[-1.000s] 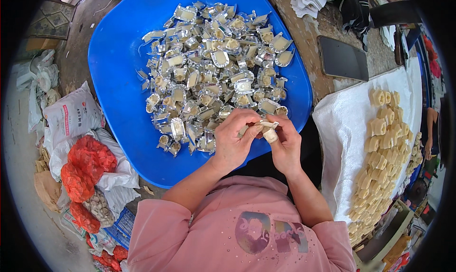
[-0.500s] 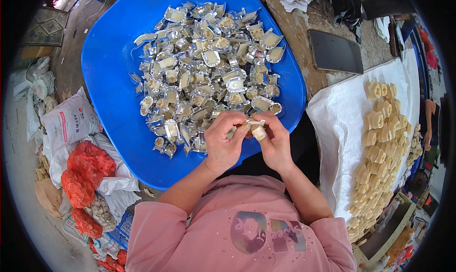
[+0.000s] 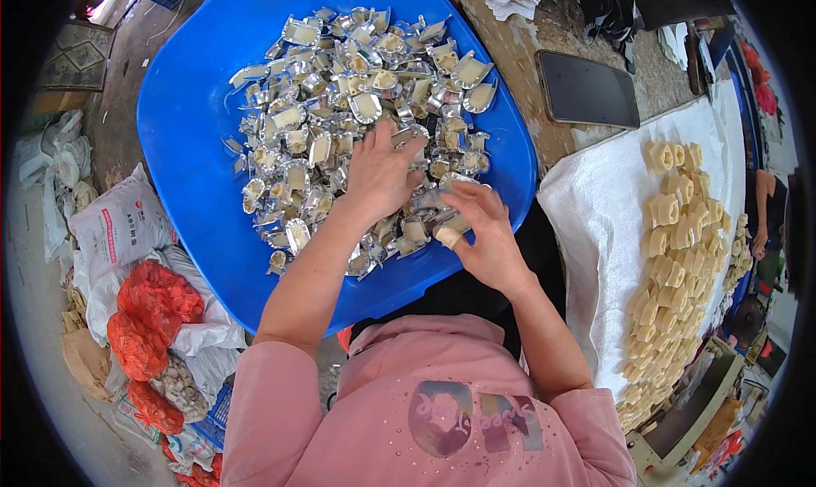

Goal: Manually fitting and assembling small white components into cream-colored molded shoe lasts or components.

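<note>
A heap of small silver-and-cream parts (image 3: pixel 297 177), shiny curved shells with cream insides, lies in a large blue plastic tub (image 3: pixel 191 198). My left hand (image 3: pixel 380 174) reaches over the heap with its fingers spread, the fingertips among the parts. At the near right of the heap is my right hand (image 3: pixel 489 240), thumb and forefinger apart, its fingertips slightly blurred. A cream wrap (image 3: pixel 450 235) covers the tip of the right thumb. Silver parts show between and behind these fingers; whether any touches them I cannot tell.
Right of the tub, many cream hollow pieces (image 3: pixel 667 270) lie on a white woven sheet (image 3: pixel 586 198). Beyond it sits a dark phone (image 3: pixel 588 89) on a worn tabletop. White sacks (image 3: pixel 123 219) and red net bags (image 3: pixel 153 308) stand at the left.
Both hands were together at the tub's near edge, holding a small pale part. They have parted: the left reached forward into the heap, the right shifted only slightly.
</note>
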`<state>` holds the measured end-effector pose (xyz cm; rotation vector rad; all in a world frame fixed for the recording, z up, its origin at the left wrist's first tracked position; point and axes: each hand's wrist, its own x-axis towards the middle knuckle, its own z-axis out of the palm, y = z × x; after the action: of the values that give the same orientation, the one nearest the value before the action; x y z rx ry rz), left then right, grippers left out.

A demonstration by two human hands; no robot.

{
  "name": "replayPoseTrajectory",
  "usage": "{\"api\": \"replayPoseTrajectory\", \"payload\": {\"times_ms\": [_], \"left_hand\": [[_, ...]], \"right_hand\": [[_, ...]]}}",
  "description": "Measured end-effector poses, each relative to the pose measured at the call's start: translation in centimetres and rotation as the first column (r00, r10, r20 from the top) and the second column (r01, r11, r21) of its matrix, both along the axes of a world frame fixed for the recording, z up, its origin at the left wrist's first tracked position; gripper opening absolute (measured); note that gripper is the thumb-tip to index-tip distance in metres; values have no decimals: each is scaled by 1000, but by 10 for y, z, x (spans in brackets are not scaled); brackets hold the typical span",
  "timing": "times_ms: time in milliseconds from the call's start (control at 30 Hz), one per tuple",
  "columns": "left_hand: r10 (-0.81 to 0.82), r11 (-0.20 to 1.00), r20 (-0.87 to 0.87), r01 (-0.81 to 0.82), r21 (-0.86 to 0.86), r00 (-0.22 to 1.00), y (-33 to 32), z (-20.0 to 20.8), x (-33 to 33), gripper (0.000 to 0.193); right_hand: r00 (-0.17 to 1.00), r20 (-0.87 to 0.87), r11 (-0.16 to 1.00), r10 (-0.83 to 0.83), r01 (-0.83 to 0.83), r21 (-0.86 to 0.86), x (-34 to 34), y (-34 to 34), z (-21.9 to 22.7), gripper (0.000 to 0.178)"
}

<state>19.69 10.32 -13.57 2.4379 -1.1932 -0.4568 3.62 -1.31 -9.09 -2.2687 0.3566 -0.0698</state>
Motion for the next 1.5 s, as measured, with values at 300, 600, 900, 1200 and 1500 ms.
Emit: {"api": "replayPoseTrajectory", "payload": {"times_ms": [300, 600, 900, 1200, 1500], "left_hand": [[150, 988, -264, -154, 3, 953, 13, -3, -4, 44], [189, 972, -163, -161, 174, 968, 14, 15, -3, 31], [62, 990, -266, -93, -108, 962, -26, -4, -10, 25], [339, 877, -690, -480, -15, 639, -67, -25, -13, 47], [465, 870, -457, -488, 74, 759, -72, -10, -16, 31]], "right_hand": [[979, -50, 978, -200, 196, -69, 13, -23, -19, 52], [939, -245, 968, -243, 251, 2, 41, -24, -23, 61], [957, -234, 983, -173, 181, 13, 40, -20, -38, 49], [997, -61, 999, -44, 45, 9, 31, -18, -32, 35], [978, -73, 937, -194, 207, 280, 8, -13, -26, 36]]}}
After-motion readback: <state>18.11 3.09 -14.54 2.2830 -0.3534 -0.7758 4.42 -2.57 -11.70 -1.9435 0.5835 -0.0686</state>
